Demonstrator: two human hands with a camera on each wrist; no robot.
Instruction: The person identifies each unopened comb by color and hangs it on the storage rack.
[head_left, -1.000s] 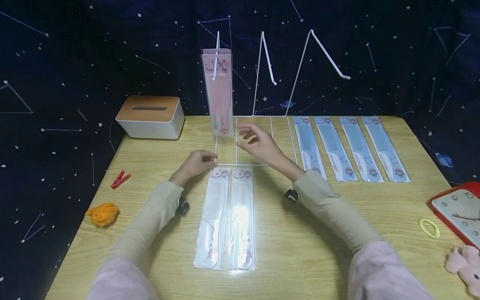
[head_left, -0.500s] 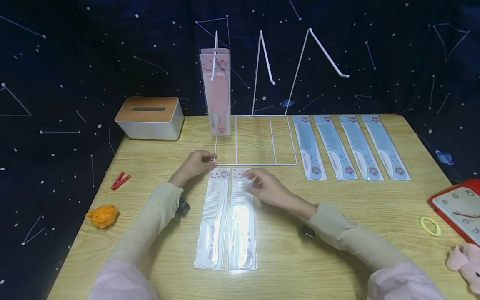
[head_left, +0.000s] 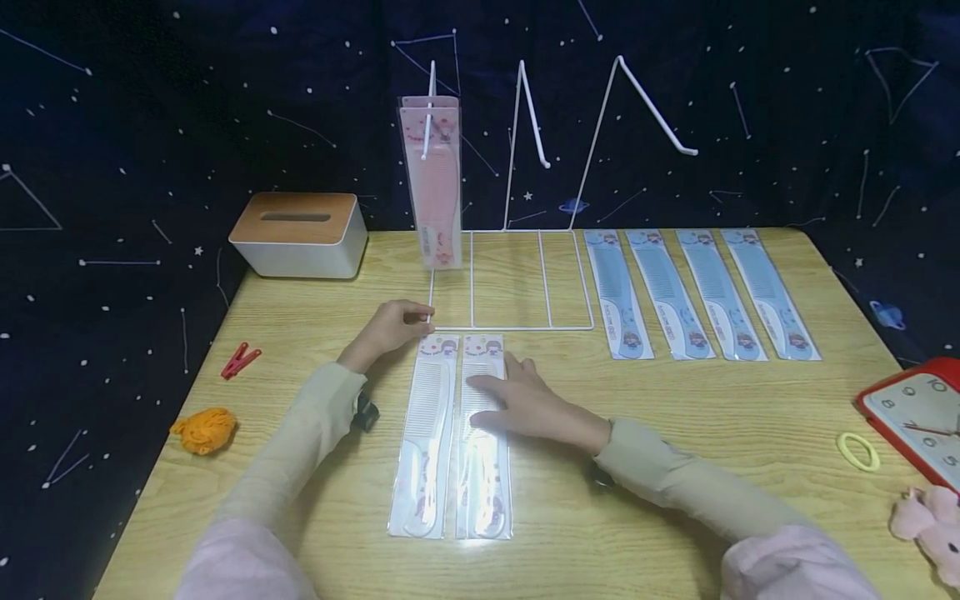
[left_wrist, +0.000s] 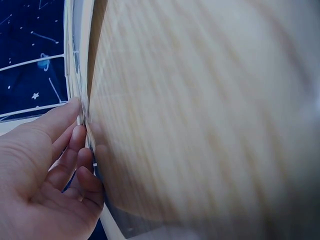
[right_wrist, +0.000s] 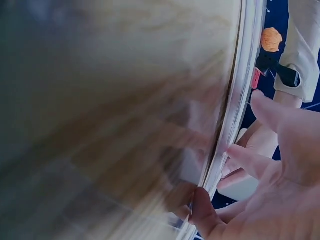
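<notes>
My left hand [head_left: 387, 327] pinches the front left corner of a white wire display rack [head_left: 517, 328] between thumb and fingers. Just in front of the rack, two clear-bagged white combs lie side by side, a left packaged comb [head_left: 426, 412] and a right packaged comb [head_left: 483, 492]. Over the right one, my right hand [head_left: 528, 402] reaches in from the side with its fingers spread, some near the bag's right edge; whether they touch is hard to tell. Packaged pink combs [head_left: 438, 187] hang from the rack's left hook; the middle and right hooks hold nothing.
Several packaged blue combs [head_left: 611, 292] lie in a row right of the rack. A tissue box [head_left: 307, 242], red clip [head_left: 240, 361] and orange bundle [head_left: 204, 430] are on the left. At right sit a red clock [head_left: 915, 417], yellow ring [head_left: 858, 451] and pink plush toy [head_left: 933, 529].
My right hand has come down from beside the hanging pink combs to the right white comb, and its fingers have spread. The left hand has stayed at the rack's corner.
</notes>
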